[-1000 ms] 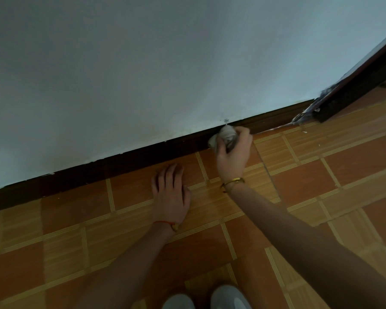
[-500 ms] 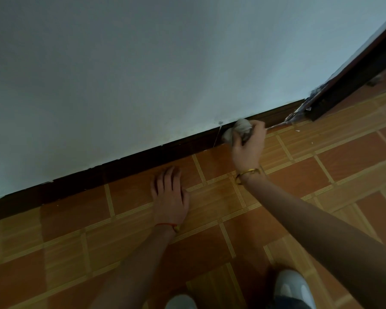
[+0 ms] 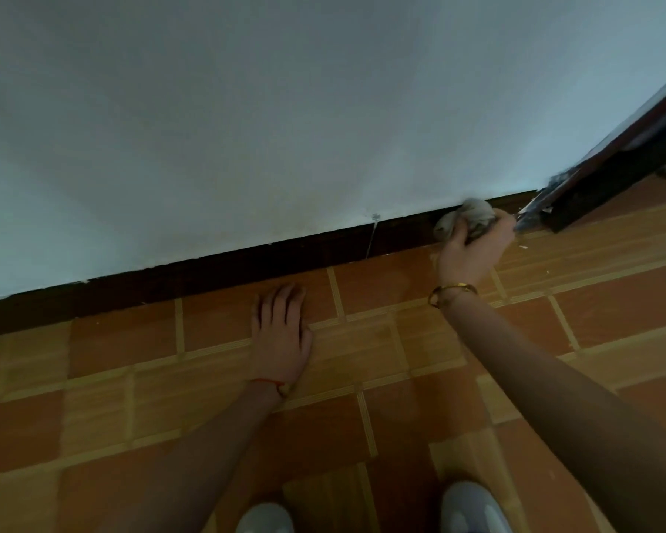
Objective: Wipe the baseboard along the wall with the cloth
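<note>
A dark brown baseboard [image 3: 208, 271] runs along the foot of a pale wall [image 3: 285, 109], rising from lower left to upper right. My right hand [image 3: 471, 251] holds a bunched grey cloth [image 3: 468, 217] pressed against the baseboard near its right end, close to the door frame. A gold bangle sits on that wrist. My left hand [image 3: 281, 332] lies flat on the tiled floor, fingers together and pointing at the baseboard, a short way in front of it. It holds nothing.
A dark door frame [image 3: 608, 178] with a pale scuffed strip at its foot stands at the right. The floor [image 3: 612, 313] is orange and tan tile. Two light shoes [image 3: 473, 505] show at the bottom edge. A thin pale crack [image 3: 372, 238] crosses the baseboard.
My right hand has slid the cloth to the right along the baseboard, from near the crack to close by the door frame. My left hand has stayed flat on the floor.
</note>
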`<action>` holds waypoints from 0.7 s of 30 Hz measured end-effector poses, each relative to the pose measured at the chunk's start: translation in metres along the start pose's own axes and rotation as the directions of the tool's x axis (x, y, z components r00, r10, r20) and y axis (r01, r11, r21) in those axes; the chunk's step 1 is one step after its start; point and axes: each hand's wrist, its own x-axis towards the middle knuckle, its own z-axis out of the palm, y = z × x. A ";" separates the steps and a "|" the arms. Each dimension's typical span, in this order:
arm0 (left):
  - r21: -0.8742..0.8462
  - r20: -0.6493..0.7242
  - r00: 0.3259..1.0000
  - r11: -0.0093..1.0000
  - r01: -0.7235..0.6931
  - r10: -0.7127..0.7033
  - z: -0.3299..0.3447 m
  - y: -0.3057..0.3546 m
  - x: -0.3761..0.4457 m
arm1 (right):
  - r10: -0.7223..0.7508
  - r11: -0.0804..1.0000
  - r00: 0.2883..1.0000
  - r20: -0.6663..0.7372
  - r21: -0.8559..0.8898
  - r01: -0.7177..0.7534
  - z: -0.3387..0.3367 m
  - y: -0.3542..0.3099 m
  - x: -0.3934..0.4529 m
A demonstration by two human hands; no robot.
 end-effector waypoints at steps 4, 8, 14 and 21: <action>0.004 0.040 0.999 1.000 0.003 -0.003 -0.006 0.002 0.001 | -0.007 1.000 0.996 0.092 0.015 0.006 0.007 -0.003 -0.014; 0.021 0.126 0.989 0.997 0.076 -0.078 -0.012 0.013 0.002 | -0.121 0.992 0.955 0.269 0.073 0.105 0.022 -0.009 -0.059; 0.053 0.171 0.979 0.993 0.105 -0.112 -0.020 0.023 -0.004 | -0.029 0.995 0.967 0.255 0.099 0.003 0.015 -0.003 -0.040; 0.075 0.219 0.959 0.983 0.168 -0.180 -0.023 0.039 -0.006 | 0.086 0.996 0.996 0.022 0.027 -0.087 -0.012 0.017 0.027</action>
